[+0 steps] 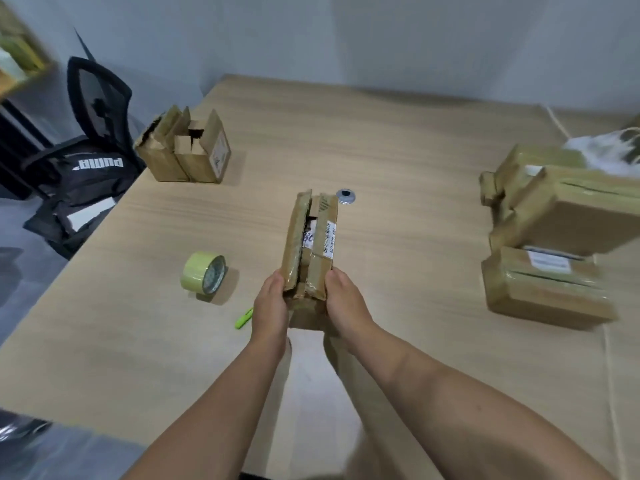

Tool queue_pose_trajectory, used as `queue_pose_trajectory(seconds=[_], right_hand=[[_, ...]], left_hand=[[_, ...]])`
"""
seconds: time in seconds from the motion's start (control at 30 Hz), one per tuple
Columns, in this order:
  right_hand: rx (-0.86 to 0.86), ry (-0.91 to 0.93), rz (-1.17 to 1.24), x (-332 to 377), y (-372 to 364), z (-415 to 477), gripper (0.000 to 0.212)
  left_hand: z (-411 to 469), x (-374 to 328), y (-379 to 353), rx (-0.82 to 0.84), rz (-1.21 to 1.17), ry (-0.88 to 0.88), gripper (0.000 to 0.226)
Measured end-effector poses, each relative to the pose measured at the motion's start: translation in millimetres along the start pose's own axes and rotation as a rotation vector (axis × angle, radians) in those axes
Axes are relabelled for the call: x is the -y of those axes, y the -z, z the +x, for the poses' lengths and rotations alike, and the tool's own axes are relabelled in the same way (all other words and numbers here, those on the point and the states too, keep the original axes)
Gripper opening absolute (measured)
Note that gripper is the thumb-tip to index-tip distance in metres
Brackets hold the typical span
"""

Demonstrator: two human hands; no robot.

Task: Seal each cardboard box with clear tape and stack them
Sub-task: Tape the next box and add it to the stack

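Hands: left hand (270,306) and right hand (347,302) clasp the near end of the box (314,242) at frame centre, its flaps ajar.
Table (398,140): pale wood, with tape (203,276) at left of centre and a stack (561,233) at right.
Room: grey wall (346,36), with a chair (98,95) at upper left.

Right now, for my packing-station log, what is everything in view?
held box: one, brown, flaps ajar, over mid-table
open boxes: two or three, brown, table's far left
taped boxes: several, brown, stacked at right, blurred
tape roll: one, yellowish, on edge, left of held box
green tool: one, bright green, on table, nearer than tape roll
metal disc: one, silver, on table, beyond held box
table: one, light wood
chair: one, black, left of table
bag: one, black, on chair
hands: left hand and right hand, each gripping held box's near end
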State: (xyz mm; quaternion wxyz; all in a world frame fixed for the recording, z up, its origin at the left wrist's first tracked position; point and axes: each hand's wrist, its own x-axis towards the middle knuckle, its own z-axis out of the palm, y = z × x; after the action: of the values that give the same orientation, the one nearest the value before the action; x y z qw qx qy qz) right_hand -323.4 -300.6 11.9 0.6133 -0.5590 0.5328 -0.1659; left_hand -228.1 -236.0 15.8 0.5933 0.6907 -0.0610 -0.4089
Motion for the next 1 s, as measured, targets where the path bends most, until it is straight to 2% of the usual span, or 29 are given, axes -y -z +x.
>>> queue_pose_trajectory(seconds=[0.2, 0.33, 0.47, 0.6, 0.67, 0.77, 0.83, 1.0], right_hand=[[-0.045, -0.040, 0.013, -35.6, 58.9, -12.0, 0.032], [-0.047, -0.052, 0.013, -50.9, 75.7, -9.9, 0.031], [-0.049, -0.045, -0.063, -53.8, 85.8, -6.2, 0.033], [-0.078, -0.096, -0.103, -49.2, 88.5, -6.8, 0.019], [-0.141, -0.164, -0.047, -53.3, 88.9, -9.8, 0.027], [-0.187, -0.308, 0.181, -64.4, 82.7, -19.0, 0.027], [-0.183, -0.381, 0.343, -70.3, 77.7, -23.0, 0.026], [-0.206, -0.410, 0.483, -73.9, 71.8, -14.8, 0.025]], left_hand=[[-29.8, 33.8, -38.9, 0.133, 0.078, 0.190, 0.027], [-22.6, 43.6, -41.5, 0.191, 0.188, 0.244, 0.027], [-0.2, 38.7, -35.8, 0.209, 0.362, 0.242, 0.020], [44.6, 5.9, -40.1, 0.145, 0.322, 0.102, 0.016], [77.0, -12.6, -50.4, 0.162, 0.330, 0.049, 0.030], [118.5, -37.1, -75.1, 0.247, 0.428, -0.017, 0.047], [133.1, -44.6, -95.4, 0.318, 0.454, -0.005, 0.048], [135.8, -46.4, -116.8, 0.434, 0.512, 0.051, 0.044]])
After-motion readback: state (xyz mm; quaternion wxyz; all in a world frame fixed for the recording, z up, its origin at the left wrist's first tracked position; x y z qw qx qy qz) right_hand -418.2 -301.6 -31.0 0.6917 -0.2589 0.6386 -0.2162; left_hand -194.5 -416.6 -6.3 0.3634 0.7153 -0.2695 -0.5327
